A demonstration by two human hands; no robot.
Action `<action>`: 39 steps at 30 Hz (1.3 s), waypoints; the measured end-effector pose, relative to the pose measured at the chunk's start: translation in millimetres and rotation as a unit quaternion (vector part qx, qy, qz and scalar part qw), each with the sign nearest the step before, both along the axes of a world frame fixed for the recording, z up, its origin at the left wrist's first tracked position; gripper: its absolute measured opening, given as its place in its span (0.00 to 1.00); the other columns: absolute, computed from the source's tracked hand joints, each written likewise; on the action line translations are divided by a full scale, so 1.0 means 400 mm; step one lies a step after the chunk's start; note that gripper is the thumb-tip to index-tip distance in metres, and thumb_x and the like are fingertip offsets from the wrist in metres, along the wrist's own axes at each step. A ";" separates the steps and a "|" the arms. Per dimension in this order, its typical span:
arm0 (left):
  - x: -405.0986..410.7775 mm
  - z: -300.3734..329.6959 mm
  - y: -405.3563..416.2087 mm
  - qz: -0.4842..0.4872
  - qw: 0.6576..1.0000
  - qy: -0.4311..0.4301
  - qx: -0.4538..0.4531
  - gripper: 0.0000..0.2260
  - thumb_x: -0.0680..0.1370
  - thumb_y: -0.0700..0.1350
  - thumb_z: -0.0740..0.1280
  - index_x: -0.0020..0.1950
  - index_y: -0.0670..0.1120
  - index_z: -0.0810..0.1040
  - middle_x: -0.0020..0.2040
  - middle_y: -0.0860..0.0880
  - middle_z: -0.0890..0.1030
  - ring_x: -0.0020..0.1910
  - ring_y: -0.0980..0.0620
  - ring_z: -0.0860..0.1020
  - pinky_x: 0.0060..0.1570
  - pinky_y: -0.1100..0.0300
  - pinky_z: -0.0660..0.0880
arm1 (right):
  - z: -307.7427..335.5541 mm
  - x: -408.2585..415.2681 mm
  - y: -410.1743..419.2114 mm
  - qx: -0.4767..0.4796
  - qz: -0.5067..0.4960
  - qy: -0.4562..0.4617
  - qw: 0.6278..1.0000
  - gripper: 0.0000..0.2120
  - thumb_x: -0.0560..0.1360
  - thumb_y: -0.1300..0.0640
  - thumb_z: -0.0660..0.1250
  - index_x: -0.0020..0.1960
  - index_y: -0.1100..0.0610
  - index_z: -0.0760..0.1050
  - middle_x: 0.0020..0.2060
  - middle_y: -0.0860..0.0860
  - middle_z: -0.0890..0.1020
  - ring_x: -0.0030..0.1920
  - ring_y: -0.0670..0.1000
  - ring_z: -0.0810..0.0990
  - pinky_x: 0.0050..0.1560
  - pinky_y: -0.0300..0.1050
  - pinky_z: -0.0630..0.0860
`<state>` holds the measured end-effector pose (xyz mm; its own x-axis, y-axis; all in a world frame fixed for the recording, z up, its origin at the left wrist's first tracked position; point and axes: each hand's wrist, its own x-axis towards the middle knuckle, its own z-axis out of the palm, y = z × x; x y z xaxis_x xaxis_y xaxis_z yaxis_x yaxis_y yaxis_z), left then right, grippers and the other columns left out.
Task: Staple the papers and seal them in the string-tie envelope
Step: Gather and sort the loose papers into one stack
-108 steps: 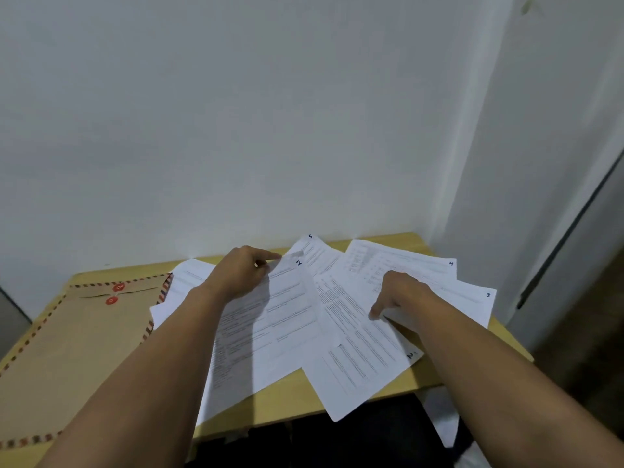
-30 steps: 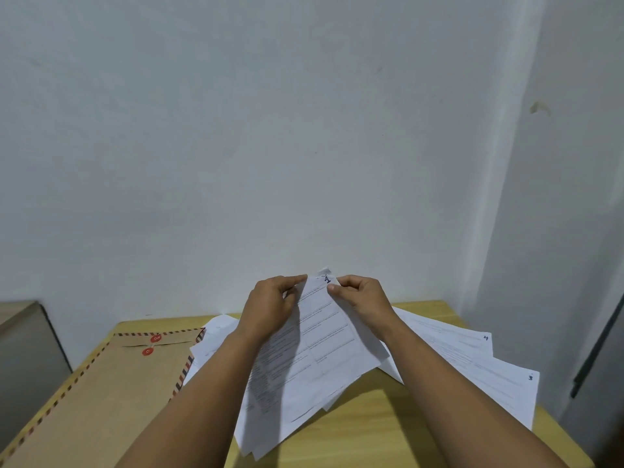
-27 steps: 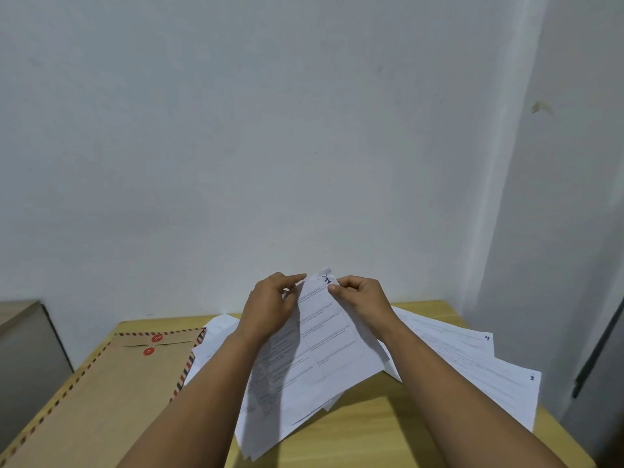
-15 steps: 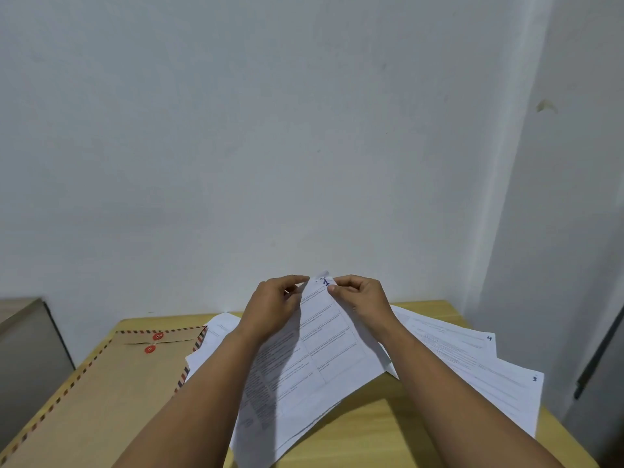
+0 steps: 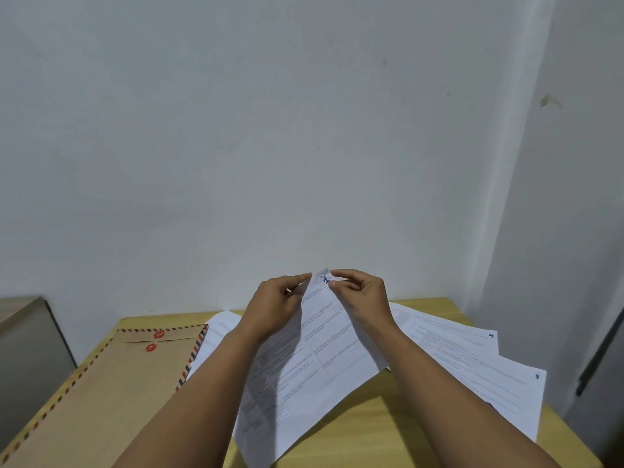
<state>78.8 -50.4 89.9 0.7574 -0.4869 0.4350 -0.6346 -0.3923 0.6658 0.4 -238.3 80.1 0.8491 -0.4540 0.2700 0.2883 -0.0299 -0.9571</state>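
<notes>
Both hands — left hand [image 5: 275, 307], right hand [image 5: 359, 298] — pinch the top corner of the lifted papers [image 5: 314, 359], envelope [image 5: 111, 383] lying left of the left hand.

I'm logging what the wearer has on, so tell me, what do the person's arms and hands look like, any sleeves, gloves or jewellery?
Both forearms are bare up to the frame edge, no sleeves showing. The left hand and right hand wear no gloves, and no rings, watch or bracelet are visible.

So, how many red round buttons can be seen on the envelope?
2: one red button on the flap of the envelope, the other just below it on the body. None seems hidden.
</notes>
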 end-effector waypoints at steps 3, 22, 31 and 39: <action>0.004 -0.005 -0.002 0.001 1.000 -0.004 0.002 0.17 0.81 0.40 0.66 0.68 0.55 0.80 0.61 0.57 0.83 0.53 0.69 0.78 0.48 0.79 0.70 | -0.005 0.001 0.000 0.003 0.001 0.008 1.000 0.11 0.76 0.64 0.77 0.57 0.55 0.87 0.40 0.49 0.89 0.43 0.45 0.88 0.42 0.35 0.81; 0.036 -0.068 -0.081 -0.030 0.998 -0.006 0.048 0.24 0.78 0.33 0.65 0.67 0.57 0.80 0.48 0.54 0.84 0.47 0.52 0.80 0.50 0.55 0.77 | -0.082 -0.019 -0.161 -0.084 -0.045 0.104 0.990 0.16 0.77 0.60 0.76 0.65 0.56 0.83 0.41 0.53 0.89 0.43 0.47 0.88 0.55 0.41 0.81; 0.047 -0.106 -0.176 -0.057 0.997 0.001 0.055 0.24 0.77 0.31 0.64 0.66 0.55 0.82 0.54 0.53 0.85 0.55 0.52 0.81 0.59 0.57 0.77 | -0.227 -0.252 -0.601 -0.189 -0.339 0.448 0.806 0.22 0.77 0.55 0.68 0.70 0.54 0.75 0.67 0.57 0.79 0.66 0.63 0.77 0.68 0.60 0.71; 0.043 -0.127 -0.223 -0.072 0.995 0.003 0.063 0.22 0.78 0.33 0.65 0.66 0.54 0.82 0.57 0.53 0.85 0.57 0.52 0.81 0.59 0.53 0.77 | -0.365 -0.357 -0.711 -0.088 -0.380 0.524 0.757 0.20 0.67 0.55 0.79 0.50 0.60 0.73 0.46 0.56 0.81 0.47 0.61 0.79 0.62 0.61 0.78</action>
